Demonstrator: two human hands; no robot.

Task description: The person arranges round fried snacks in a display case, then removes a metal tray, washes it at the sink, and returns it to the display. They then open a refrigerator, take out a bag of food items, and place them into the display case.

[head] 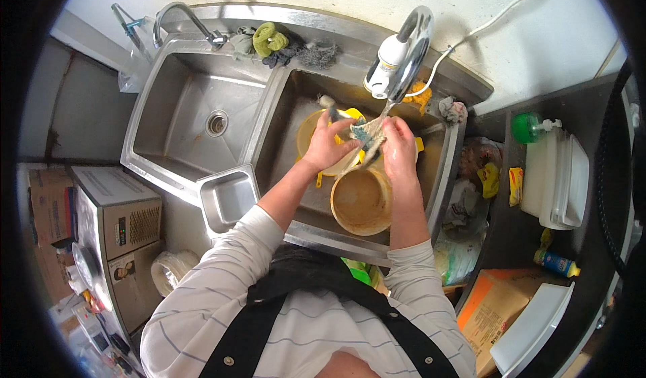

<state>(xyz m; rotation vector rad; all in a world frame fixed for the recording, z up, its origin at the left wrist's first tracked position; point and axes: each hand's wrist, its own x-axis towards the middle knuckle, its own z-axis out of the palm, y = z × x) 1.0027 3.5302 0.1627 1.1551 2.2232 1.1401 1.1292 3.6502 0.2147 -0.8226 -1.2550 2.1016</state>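
Note:
Water runs from the chrome faucet [416, 50] onto a wet, pale and blue-green cloth [371, 130]. My right hand [399, 145] grips the cloth's right side under the stream. At its left side my left hand [330, 143] has its fingers spread and partly curled; whether they hold the cloth I cannot tell. Beneath my hands, in the right basin [282, 140] of the steel sink, lie a yellow-rimmed colander or bowl [305, 130] and, nearer to me, a round pot [361, 201] with brownish contents or residue.
To the left is the other basin [194, 105]; a small steel pan [227, 196] sits at its front edge. Rags and a green cloth [270, 39] lie on the back ledge beside a steel scourer [318, 55]. On the right shelf stand a green pump bottle [527, 127] and plastic containers [552, 181].

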